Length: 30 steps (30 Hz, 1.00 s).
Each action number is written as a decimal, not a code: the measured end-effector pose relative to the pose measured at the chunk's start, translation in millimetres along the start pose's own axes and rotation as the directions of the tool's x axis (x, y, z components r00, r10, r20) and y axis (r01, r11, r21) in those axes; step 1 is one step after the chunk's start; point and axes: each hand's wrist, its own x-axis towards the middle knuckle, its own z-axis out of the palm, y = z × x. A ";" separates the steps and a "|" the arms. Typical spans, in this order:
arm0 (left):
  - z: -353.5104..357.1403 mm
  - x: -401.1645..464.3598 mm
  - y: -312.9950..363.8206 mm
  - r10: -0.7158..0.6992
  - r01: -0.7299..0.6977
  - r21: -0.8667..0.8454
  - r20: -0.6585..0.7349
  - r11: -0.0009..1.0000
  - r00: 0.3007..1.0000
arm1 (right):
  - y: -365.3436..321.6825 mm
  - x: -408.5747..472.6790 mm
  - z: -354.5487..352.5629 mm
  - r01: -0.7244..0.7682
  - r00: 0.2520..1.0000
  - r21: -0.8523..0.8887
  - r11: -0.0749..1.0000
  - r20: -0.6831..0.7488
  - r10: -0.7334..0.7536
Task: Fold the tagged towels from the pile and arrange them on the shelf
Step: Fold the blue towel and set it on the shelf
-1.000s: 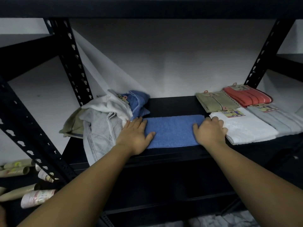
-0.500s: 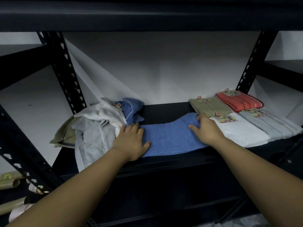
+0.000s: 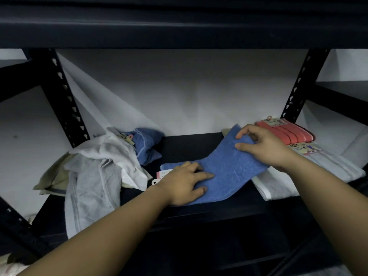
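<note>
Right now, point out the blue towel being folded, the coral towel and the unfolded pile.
blue towel (image 3: 229,176), head view, middle of its flat part
coral towel (image 3: 286,132), head view, top face
unfolded pile (image 3: 95,176), head view, grey towel in front

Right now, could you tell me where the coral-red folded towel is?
Head view, far right: the coral-red folded towel lies at the shelf's back, behind the white folded towel.
</note>
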 end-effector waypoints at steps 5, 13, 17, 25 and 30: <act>3.3 14.2 5.2 0.020 -0.019 0.004 -0.020 1.000 1.000 | -5.1 6.7 -4.7 -0.013 0.998 0.022 1.000 0.060 0.012; -15.4 -13.4 -20.5 -0.086 0.075 -0.064 -0.199 0.995 0.976 | -31.6 6.8 26.6 -0.068 0.973 0.046 0.997 0.225 0.056; -33.6 -54.2 -43.1 -0.183 0.154 -0.132 -0.243 0.979 0.953 | -44.9 2.8 61.0 -0.104 0.951 0.047 0.993 0.296 0.085; -19.6 -93.9 -39.4 -0.212 0.182 -0.195 -0.146 0.964 0.966 | -46.7 4.0 136.2 -0.095 0.932 -0.116 0.989 0.340 0.130; -17.3 -96.6 -34.4 -0.266 0.219 -0.241 -0.187 0.946 0.946 | -43.7 6.7 160.0 -0.087 0.946 -0.180 0.980 0.292 0.138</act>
